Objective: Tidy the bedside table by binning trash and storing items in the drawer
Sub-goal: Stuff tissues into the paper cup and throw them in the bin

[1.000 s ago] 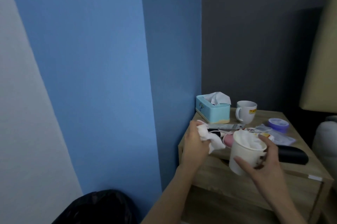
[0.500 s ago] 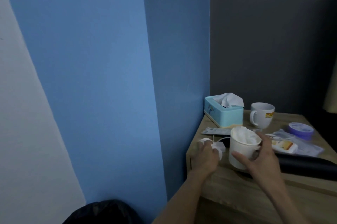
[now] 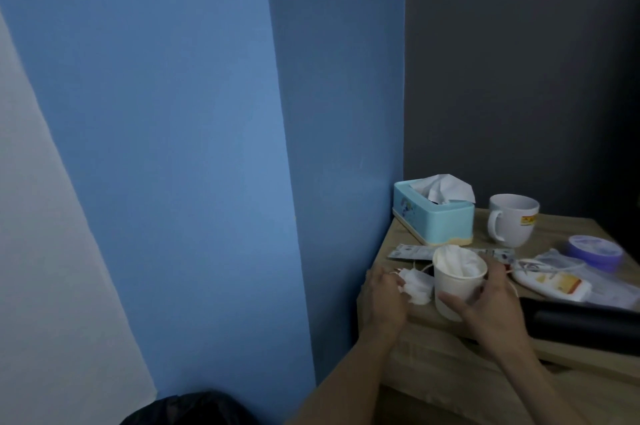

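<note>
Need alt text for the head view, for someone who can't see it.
At a bedside table, the right hand holds a tissue-stuffed paper cup while the left hand grips a crumpled tissue beside it. Behind stand a tissue box and mug; a black bin bag sits below left.

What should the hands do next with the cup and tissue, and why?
Probably lift both off the bedside table and swing left toward the black bin bag: the left hand pinches the crumpled tissue, the right hand grips the tissue-stuffed paper cup.
</note>
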